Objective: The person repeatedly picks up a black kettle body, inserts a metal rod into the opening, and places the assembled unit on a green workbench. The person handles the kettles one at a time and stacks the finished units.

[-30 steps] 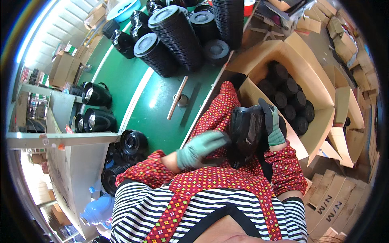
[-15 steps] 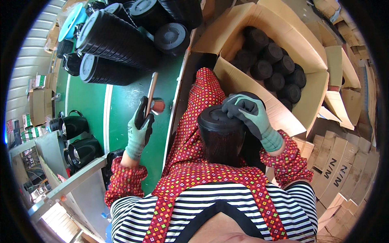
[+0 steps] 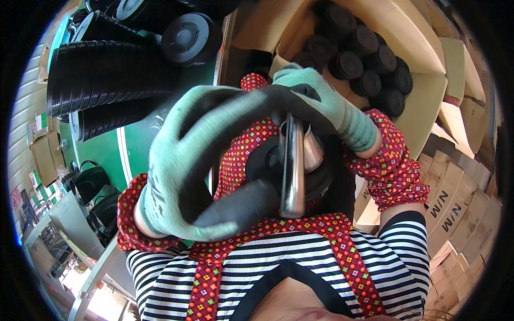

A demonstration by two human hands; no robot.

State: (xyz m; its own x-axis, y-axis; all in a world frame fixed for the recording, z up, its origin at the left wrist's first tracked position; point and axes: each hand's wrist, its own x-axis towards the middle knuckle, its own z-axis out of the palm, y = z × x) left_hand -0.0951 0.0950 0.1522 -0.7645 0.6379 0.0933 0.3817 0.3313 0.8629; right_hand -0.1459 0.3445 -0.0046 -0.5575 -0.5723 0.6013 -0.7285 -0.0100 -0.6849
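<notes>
My left hand point(image 3: 179, 155), in a green glove with black fingers, spreads wide in a C-shape and is blurred by motion. Close to its fingers and thumb is a shiny metal tool point(image 3: 292, 171), a straight bar with a short round metal piece at its side. Below the tool, a dark container with a round black lid point(image 3: 262, 166) rests on my lap. My right hand point(image 3: 321, 96), gloved alike, is just beyond the tool's upper end. Its fingertips are partly hidden behind my left fingers, so its grip cannot be made out.
Ahead on the right stands an open cardboard box point(image 3: 423, 117) with several round black containers point(image 3: 369, 43). Stacks of ribbed black containers point(image 3: 107, 75) lie on the green table point(image 3: 96, 150) at the left. Flattened cartons point(image 3: 450, 198) lean at the right.
My left hand has swung from over the table to above my lap, bringing the metal tool over the lid. My right hand has moved up and away from the lid. The view has shifted.
</notes>
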